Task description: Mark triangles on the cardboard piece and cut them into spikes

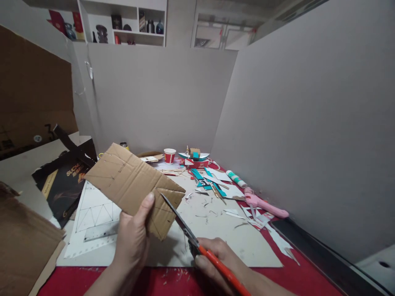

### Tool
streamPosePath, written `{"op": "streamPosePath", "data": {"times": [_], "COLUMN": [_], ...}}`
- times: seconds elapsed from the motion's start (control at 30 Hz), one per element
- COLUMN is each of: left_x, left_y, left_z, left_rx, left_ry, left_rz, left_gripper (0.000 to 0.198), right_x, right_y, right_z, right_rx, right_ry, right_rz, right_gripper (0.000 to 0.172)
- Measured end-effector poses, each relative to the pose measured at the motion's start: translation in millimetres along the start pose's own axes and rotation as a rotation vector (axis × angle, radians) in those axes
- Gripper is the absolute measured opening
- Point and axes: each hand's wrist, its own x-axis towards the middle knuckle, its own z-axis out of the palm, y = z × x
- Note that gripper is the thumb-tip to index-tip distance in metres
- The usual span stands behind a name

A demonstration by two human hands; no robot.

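Note:
My left hand (134, 230) grips a piece of brown corrugated cardboard (132, 181) by its lower edge, thumb on top. Pencil lines and creases run across the cardboard, which is held tilted above the table. In my right hand (216, 259) is a pair of scissors (185, 228) with orange-red handles. The blades reach over the cardboard's right end, the tip lying near a drawn line. Whether the blades are parted there is hard to make out. Below the left hand lies a white sheet with drawn triangles (95, 216), and on it a clear ruler (101, 231).
A pale board (247, 250) covers much of the red tabletop (173, 283). To the right are paper scraps (216, 176), a pink glue gun (265, 203) and a white-green bottle (236, 179). A paper cup (169, 156) stands behind. Cardboard (27, 242) and a black box (63, 185) occupy the left.

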Motion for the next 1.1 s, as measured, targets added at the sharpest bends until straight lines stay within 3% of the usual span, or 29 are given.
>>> {"op": "streamPosePath", "data": {"times": [0.13,0.5,0.67,1.1], "left_x": [4,0,2,2], "left_y": [3,-5,-6,-4], "left_z": [-3.4,-0.5,-4.4,-1.1], "left_rx": [0.059,0.089,0.079,0.045], "left_ry": [0.003,-0.009,-0.050,0.001], "left_rz": [0.087,0.056,0.038,-0.002], "left_gripper": [0.062,0.074,0.070,0.070], "right_x": [1,1,-1,-1], "right_y": [0,-15,-12,0], "right_z": [-2,-7,-7,-4], "right_rx": [-0.014,-0.018,-0.002,0.076], "right_ry": [-0.008,-0.023,-0.017,-0.027], "right_rz": [-0.004,0.041,0.046,0.038], "right_gripper": [0.049,0.056,0.054,0.051]}}
